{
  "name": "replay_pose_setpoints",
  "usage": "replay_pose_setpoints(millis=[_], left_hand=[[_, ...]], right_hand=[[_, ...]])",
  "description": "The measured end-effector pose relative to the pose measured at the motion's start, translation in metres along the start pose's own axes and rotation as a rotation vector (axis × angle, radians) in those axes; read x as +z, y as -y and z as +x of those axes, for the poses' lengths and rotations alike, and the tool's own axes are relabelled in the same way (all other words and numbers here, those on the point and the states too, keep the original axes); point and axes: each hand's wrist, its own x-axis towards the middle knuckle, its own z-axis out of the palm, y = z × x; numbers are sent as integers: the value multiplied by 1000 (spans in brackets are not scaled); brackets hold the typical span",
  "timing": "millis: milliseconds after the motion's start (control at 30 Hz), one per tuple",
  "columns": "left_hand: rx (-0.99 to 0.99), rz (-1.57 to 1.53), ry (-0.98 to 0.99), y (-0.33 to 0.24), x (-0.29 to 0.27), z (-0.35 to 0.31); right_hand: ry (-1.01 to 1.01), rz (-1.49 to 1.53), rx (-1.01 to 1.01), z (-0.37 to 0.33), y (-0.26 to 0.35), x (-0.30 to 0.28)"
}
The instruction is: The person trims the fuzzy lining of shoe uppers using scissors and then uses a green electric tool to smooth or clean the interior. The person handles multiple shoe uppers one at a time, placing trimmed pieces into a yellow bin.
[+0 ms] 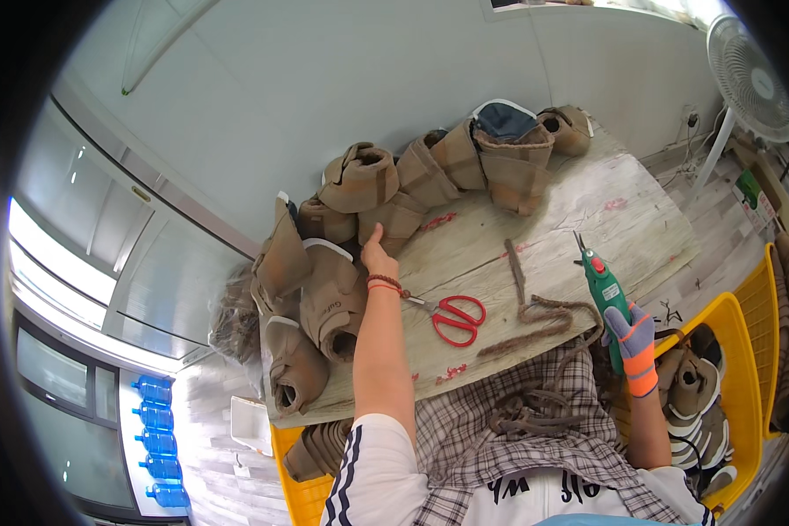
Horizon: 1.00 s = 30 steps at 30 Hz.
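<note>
Wooden surface (579, 210) fills mid frame, its long axis running from lower left to upper right. A row of tan fabric shoe uppers (359, 180) is heaped along its far and left edges, curving from near left up to the far right corner; one there has a dark blue lining. Yellow basket (736, 324) sits at the right, holding more tan pieces. A second yellow basket (302, 495) shows lower left, under the surface edge. White fan (749, 79) stands upper right; blue water bottles (158, 438) stand on the floor far left.

Brown braided cord (535, 311) lies mid surface, its long axis roughly front to back, then loops down onto the checked cloth on the lap. Red-handled scissors (451, 317) lie flat on the surface, blades pointing left toward the left wrist.

Left hand (377, 254), bare, is stretched forward to the upper pile, thumb up; grip looks spread, resting against an upper and not clamped on anything I can confirm. The nearest uppers lie straight ahead and left of it. Right hand (633, 337), in a purple and orange glove, has its grip clamped around a green handheld cutter (603, 285), tip pointing up and away. The cord lies just left of the cutter, nearer the right hand; the scissors lie between the two hands.
</note>
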Motion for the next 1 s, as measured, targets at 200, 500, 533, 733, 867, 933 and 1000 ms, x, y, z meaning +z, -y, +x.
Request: replay_pose_setpoints(millis=[200, 500, 533, 733, 867, 933, 1000], left_hand=[[264, 272, 104, 28, 0, -53], [837, 1325, 303, -34, -14, -209], [1033, 1340, 338, -42, -19, -216], [662, 745, 164, -93, -33, -258], [373, 9, 268, -147, -45, -271], [247, -153, 303, -169, -54, -273], [148, -229, 354, -184, -60, -276]], right_hand=[[7, -34, 48, -6, 5, 8], [103, -161, -24, -17, 4, 21], [122, -170, -30, -18, 6, 27], [135, -448, -319, -29, -8, 50], [203, -545, -542, -43, 27, 66], [225, -566, -645, -44, 41, 72], [212, -590, -784, -42, 50, 78]])
